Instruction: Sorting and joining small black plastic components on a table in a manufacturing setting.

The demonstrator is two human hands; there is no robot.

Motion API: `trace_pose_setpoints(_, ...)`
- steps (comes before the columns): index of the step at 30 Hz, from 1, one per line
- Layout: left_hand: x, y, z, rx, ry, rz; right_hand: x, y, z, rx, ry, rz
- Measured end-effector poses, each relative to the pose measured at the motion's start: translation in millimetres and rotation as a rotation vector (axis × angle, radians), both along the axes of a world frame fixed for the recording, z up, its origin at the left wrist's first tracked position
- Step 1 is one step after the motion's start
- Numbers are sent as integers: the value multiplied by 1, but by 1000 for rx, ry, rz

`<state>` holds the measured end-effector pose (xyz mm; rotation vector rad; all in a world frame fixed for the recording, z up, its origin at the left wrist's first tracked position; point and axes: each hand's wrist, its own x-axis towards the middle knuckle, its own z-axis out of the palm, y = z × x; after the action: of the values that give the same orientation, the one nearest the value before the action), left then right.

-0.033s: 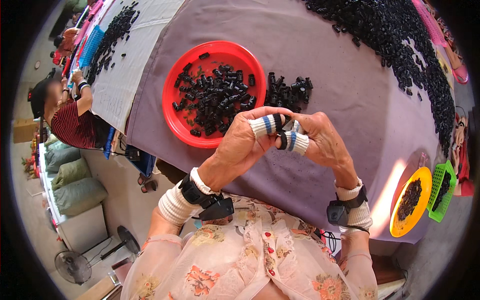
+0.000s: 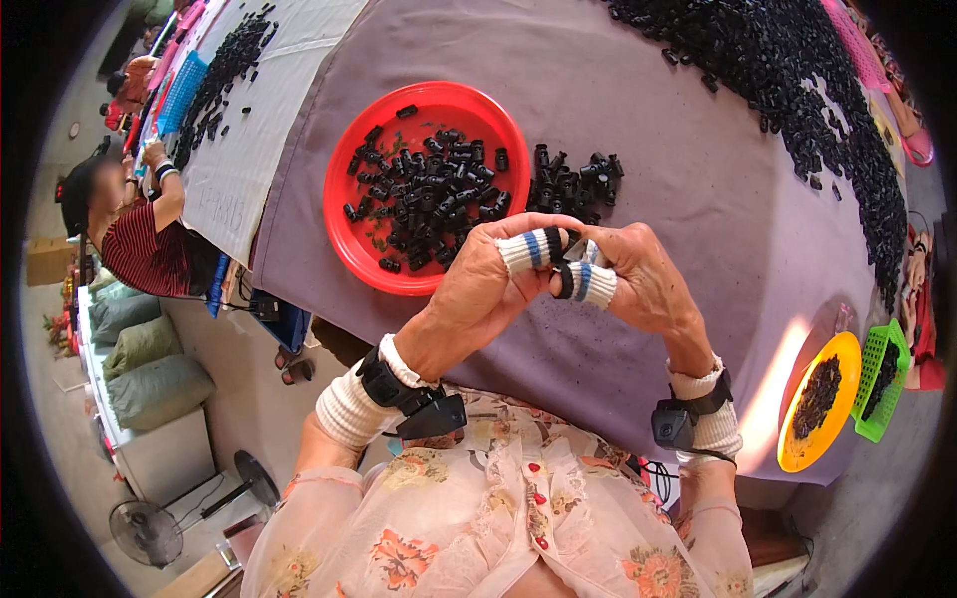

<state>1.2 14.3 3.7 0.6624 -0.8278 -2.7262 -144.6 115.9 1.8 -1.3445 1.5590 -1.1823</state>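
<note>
Left hand (image 2: 486,267) and right hand (image 2: 648,274) meet, fingers bent inward; whether they pinch anything, I cannot tell. Small black cylindrical plastic pieces (image 2: 565,187) lie just beyond them.

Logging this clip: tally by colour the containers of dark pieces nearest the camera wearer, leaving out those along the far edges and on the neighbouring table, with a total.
Red basin: 1
Yellow round dish: 1
Green slotted basket: 1
Total: 3
The black pieces in the basin overlap too much to count.
</note>
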Motion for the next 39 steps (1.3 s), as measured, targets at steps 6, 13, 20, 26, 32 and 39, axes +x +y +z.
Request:
trace_pose_setpoints(6,-4,3,1,121,41,37,2,0,-3,-116,-101,-62)
trace_pose_setpoints(13,0,2,-2,212,83,45,-7,-1,8,25,49,-103)
trace_pose_setpoints(20,0,3,-4,174,39,40,-4,-5,7,53,13,-65)
trace_pose_setpoints(26,0,2,-5,217,63,32,-5,-4,7,48,38,-48)
trace_pose_setpoints(32,-1,3,-3,119,21,49,-2,-4,5,45,-20,-38)
trace_pose_setpoints(39,-3,4,-1,35,-2,40,-2,-1,-1,46,-29,-29)
